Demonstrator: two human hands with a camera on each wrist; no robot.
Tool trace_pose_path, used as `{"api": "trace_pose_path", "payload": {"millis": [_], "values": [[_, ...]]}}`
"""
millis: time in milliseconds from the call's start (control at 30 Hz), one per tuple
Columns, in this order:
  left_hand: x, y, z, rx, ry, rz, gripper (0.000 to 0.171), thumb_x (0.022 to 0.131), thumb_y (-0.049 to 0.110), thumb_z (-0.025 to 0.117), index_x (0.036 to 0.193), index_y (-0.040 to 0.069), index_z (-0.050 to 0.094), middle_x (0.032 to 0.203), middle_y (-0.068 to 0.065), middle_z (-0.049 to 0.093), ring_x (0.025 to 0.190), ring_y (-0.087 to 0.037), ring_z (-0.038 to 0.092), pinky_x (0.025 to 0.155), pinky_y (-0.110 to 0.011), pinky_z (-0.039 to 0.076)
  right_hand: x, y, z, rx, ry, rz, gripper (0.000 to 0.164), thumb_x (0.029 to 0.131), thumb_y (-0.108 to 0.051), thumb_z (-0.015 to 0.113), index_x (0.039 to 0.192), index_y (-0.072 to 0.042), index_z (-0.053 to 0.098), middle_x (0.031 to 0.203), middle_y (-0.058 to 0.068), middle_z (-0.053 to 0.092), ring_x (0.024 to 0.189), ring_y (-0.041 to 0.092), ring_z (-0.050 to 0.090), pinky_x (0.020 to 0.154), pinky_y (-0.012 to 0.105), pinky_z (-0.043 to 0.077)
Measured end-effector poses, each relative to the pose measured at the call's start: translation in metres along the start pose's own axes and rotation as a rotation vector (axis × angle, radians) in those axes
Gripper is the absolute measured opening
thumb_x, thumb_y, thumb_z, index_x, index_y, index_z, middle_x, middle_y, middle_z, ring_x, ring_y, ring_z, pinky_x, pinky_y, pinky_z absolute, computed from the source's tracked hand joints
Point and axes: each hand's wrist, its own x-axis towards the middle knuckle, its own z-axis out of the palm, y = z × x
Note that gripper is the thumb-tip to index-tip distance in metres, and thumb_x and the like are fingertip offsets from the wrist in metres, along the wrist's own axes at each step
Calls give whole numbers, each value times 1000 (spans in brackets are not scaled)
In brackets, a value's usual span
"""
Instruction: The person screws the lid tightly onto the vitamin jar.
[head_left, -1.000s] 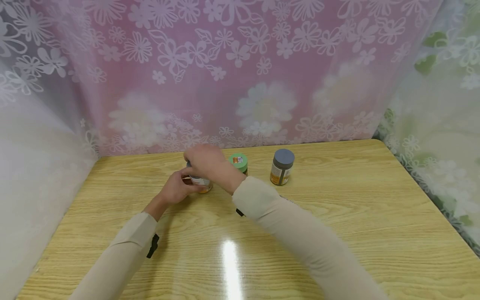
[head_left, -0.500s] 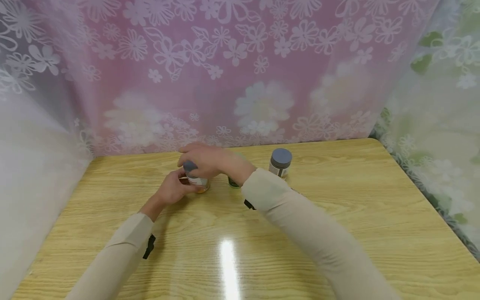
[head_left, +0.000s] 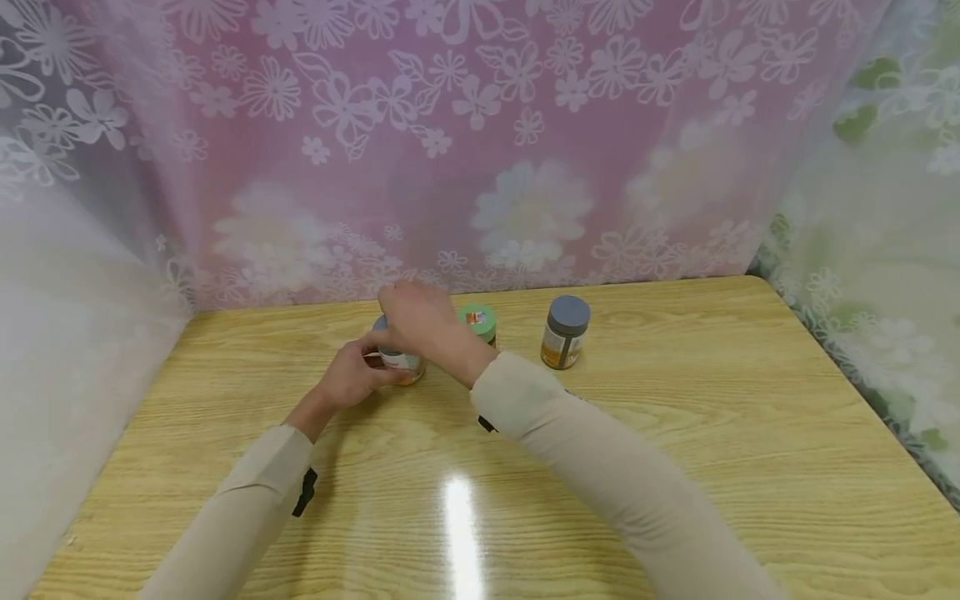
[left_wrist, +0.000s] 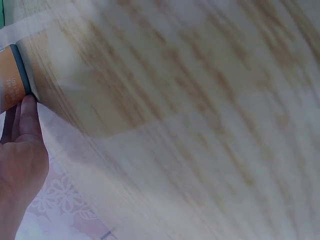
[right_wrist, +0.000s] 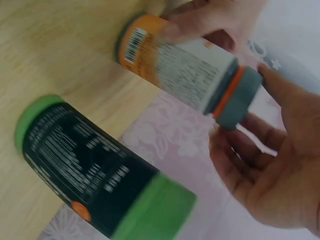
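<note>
A jar (right_wrist: 175,62) with an orange and white label stands on the table in the head view. My left hand (head_left: 351,375) grips its body, with fingers and thumb on either side. My right hand (head_left: 423,321) reaches over from above and holds the grey lid (right_wrist: 239,97) between thumb and curled fingers. An orange band shows between lid and jar in the right wrist view. Right of this jar, and partly behind my right wrist, is a dark jar (right_wrist: 90,165) with a green lid (head_left: 477,321). In the left wrist view the held jar is cut off by the frame edge.
Another grey-lidded jar (head_left: 564,333) stands farther right on the wooden table (head_left: 675,433). A pink flowered curtain (head_left: 420,192) hangs along the table's back edge. Pale curtains hang at both sides.
Half a second ago my right hand's fingers were spread and turned over the lid; now they are drawn in around it again. My left hand has kept its hold on the jar.
</note>
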Motion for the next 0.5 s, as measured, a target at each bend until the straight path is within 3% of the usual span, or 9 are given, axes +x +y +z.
{"api": "trace_pose_path", "payload": {"millis": [100,200,300,400,500], "values": [[1,0,1,5,3,-7,59,83,18,78,131,2,50,125,-15,54,104,-28,62,80,-38,54,0,1,6,-45,29,56,57,91,-63,47,118,-14,59,105,2,58,93,18,55,72,30,51],[2,-1,1,8,1,-5,59,83,19,77,132,1,50,124,-15,54,108,-28,61,82,-38,54,0,5,5,-16,-10,20,63,94,-64,39,132,-16,53,131,4,51,119,24,48,93,37,46],[2,-2,0,34,-13,13,55,84,20,76,130,1,50,121,-15,56,104,-28,63,81,-39,54,0,12,-1,51,-114,-122,57,97,-56,40,142,-21,46,151,3,32,137,23,31,107,39,33],[2,-3,-1,28,-9,11,52,84,19,76,127,3,52,120,-14,58,101,-27,64,80,-39,54,0,19,-10,118,-250,-292,48,100,-38,49,145,-22,43,156,0,21,141,19,22,110,36,27],[3,-3,-1,24,1,12,52,83,19,77,126,1,53,121,-15,57,105,-28,62,81,-37,54,0,22,-16,157,-327,-378,42,99,-21,54,141,-19,49,148,1,37,133,17,37,104,32,35]]}}
